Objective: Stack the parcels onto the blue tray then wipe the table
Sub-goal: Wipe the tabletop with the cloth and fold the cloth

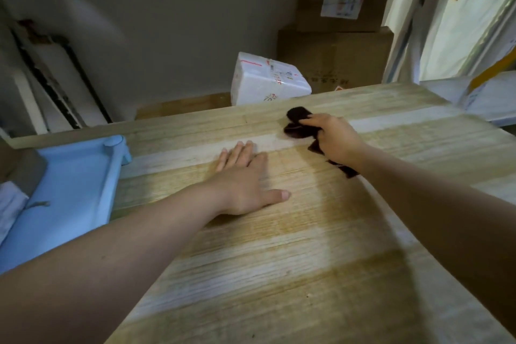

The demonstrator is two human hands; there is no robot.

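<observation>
A grey wall (167, 22) closes off the room behind the wooden table (279, 274), whose pale and amber boards fill most of my view. Against that wall, past the table's far edge, two brown cardboard boxes (335, 56) stand stacked, the upper one bearing a white label. To their right hang white plastic sheets (458, 36) fixed with yellow tape. On the left, dark-edged boards (53, 84) lean against the wall.

The blue tray (81, 176) sits at the left edge of the table, its rounded corner toward the middle. At the tray's near left I see part of a grey parcel (25, 173) with a white parcel (9, 204) lying just in front of it; both are cut off by the frame's edge, so I cannot tell how they are stacked.

A white taped parcel (265, 82) stands tilted just beyond the far edge of the table, in front of the brown boxes.

My left hand (245, 176) lies flat on the table near its middle, palm down, fingers straight and the thumb spread out to the side; it grips nothing. My right hand (335, 137) is farther out and to the right, its fingers curled around a dark cloth (298, 126), which bunches out ahead of my knuckles onto the wood and trails back under my wrist.
</observation>
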